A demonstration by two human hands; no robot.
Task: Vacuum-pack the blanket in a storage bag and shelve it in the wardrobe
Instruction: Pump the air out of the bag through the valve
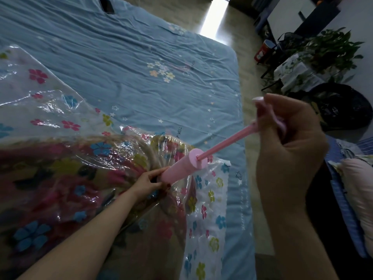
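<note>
Gripping the pink pump (182,167) base on the storage bag (60,158), left hand (148,183) steadies; right hand (290,136) clutches the extended plunger handle (blanket (50,190) inside bag, on bed (141,57)).

**Dim bedroom, light from a far doorway**

A bed (141,57) under a wrinkled blue flower-print sheet fills the left. Pale floor (250,63) runs beside it to a bright opening (214,15). A leafy potted plant (331,49) stands right, near a black bag (343,106).
</note>
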